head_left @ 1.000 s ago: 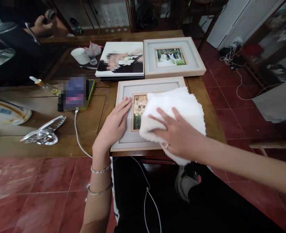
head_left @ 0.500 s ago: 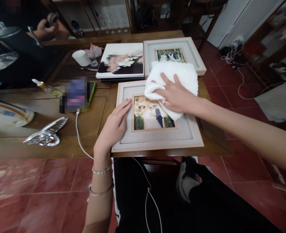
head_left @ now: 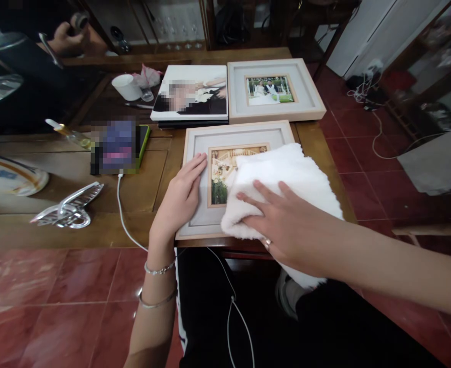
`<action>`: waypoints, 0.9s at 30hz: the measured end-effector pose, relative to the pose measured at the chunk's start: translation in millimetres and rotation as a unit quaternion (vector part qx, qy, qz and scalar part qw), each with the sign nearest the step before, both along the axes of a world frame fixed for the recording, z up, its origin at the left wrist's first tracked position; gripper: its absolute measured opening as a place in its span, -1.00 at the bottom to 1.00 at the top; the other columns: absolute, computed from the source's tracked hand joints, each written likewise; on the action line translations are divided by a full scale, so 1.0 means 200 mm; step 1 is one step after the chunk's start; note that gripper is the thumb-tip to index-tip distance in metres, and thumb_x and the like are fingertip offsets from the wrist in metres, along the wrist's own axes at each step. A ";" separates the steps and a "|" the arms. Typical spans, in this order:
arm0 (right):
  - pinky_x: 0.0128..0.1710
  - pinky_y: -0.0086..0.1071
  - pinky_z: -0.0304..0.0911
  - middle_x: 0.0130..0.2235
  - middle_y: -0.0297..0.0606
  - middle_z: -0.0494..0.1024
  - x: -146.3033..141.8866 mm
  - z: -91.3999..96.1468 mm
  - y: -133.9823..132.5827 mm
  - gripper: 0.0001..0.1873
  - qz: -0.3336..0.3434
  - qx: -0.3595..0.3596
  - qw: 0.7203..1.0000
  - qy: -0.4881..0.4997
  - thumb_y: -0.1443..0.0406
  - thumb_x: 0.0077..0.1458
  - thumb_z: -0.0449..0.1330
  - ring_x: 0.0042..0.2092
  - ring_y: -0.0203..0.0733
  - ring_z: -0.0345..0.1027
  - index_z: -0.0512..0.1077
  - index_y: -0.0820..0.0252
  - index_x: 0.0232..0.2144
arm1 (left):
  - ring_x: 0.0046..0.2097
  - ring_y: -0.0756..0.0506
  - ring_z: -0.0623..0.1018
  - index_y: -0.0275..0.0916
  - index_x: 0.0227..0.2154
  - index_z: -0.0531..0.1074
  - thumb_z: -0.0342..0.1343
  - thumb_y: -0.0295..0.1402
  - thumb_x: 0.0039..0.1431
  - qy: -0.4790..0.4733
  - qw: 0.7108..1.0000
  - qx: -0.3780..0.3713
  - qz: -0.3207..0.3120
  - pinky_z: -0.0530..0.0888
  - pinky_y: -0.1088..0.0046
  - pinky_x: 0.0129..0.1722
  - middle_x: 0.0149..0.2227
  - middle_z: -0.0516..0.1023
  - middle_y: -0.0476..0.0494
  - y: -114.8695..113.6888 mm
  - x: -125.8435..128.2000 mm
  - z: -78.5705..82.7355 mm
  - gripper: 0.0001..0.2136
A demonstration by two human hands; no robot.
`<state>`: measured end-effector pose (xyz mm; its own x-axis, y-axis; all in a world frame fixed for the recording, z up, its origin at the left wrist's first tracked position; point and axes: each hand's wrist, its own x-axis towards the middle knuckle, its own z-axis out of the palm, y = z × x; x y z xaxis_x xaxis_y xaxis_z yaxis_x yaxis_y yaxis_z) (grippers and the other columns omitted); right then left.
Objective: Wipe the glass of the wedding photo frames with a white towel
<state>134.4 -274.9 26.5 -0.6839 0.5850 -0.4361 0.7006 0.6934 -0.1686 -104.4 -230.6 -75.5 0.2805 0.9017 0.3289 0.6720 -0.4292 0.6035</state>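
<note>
A light wooden picture frame (head_left: 225, 135) with a grey mat and a wedding photo lies flat at the near edge of the wooden table (head_left: 144, 189). My left hand (head_left: 179, 199) rests flat on the frame's left side, fingers stretched out. My right hand (head_left: 286, 225) presses a fluffy white cloth (head_left: 286, 174) down over the frame's right and near part, fingers spread on top of it. The cloth hangs past the table's front edge.
A second framed photo (head_left: 273, 92) and a frameless photo print (head_left: 190, 94) lie behind. A phone (head_left: 120, 145) with a white cable, a silver hair clip (head_left: 66, 209), a white cup (head_left: 126, 87), a plate (head_left: 6, 176) and a small bottle (head_left: 66, 134) sit to the left. Another person's hand (head_left: 66, 38) shows at the far left.
My right hand slid the cloth up to the frame's far right corner, then back down to the near right side. My left hand stayed put.
</note>
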 end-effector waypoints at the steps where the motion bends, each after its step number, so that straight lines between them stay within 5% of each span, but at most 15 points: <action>1: 0.28 0.55 -0.01 0.50 -0.02 0.03 -0.03 -0.03 0.01 -0.43 -0.001 0.012 1.000 0.008 0.38 0.23 0.14 0.49 0.54 -0.23 0.44 0.13 0.28 | 0.41 -0.22 0.35 -0.36 0.26 0.44 -0.14 -0.36 0.46 -0.003 1.000 0.004 0.005 0.25 0.13 0.45 0.36 0.39 -0.32 0.00 0.00 0.00 -0.56; 6: 0.30 0.60 -0.18 0.49 0.07 0.04 -0.18 -0.19 0.05 -0.51 0.058 0.080 0.989 0.109 0.30 0.31 0.11 0.49 0.56 -0.28 0.48 0.15 0.24 | 0.40 -0.18 0.36 -0.33 0.26 0.44 -0.10 -0.39 0.43 -0.023 1.000 0.005 0.009 0.28 0.17 0.44 0.35 0.39 -0.28 0.01 0.00 -0.01 -0.56; 10: 0.30 0.57 -0.10 0.47 0.16 0.09 -0.21 -0.21 0.03 -0.54 0.077 0.115 0.983 0.122 0.32 0.33 0.09 0.48 0.54 -0.19 0.51 0.21 0.21 | 0.40 -0.18 0.37 -0.26 0.27 0.43 -0.07 -0.41 0.41 -0.025 1.000 0.005 0.009 0.28 0.13 0.43 0.36 0.40 -0.22 0.00 -0.01 0.00 -0.56; 14: 0.26 0.52 0.06 0.45 0.13 0.14 -0.10 -0.18 -0.02 -0.57 0.083 0.115 0.987 0.073 0.36 0.27 0.15 0.46 0.51 -0.08 0.55 0.16 0.15 | 0.39 -0.21 0.39 -0.25 0.26 0.45 -0.04 -0.43 0.39 -0.014 1.000 0.010 0.013 0.28 0.09 0.44 0.35 0.42 -0.22 0.00 -0.01 0.01 -0.57; 21: 0.17 0.44 0.24 0.37 0.10 0.31 0.25 -0.20 -0.15 -0.69 0.025 0.239 0.968 0.071 0.36 0.08 0.28 0.38 0.46 0.17 0.66 0.18 -0.10 | 0.40 -0.20 0.37 -0.20 0.26 0.44 -0.07 -0.43 0.42 -0.009 1.000 0.009 0.001 0.26 0.11 0.45 0.35 0.41 -0.16 0.00 -0.01 0.01 -0.57; 27: 0.24 0.49 0.12 0.39 0.06 0.29 0.31 -0.23 -0.01 -0.62 0.032 0.233 0.966 0.105 0.33 0.12 0.24 0.42 0.44 0.08 0.60 0.24 0.00 | 0.40 -0.19 0.36 -0.27 0.28 0.42 -0.08 -0.44 0.42 0.011 1.000 0.008 -0.016 0.28 0.15 0.44 0.36 0.39 -0.20 -0.01 -0.01 0.02 -0.56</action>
<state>196.1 -277.1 -19.1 -0.7701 0.6377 0.0160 0.6378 0.7692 0.0392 -107.3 -231.8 -71.6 0.3152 0.8870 0.3374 0.6707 -0.4597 0.5821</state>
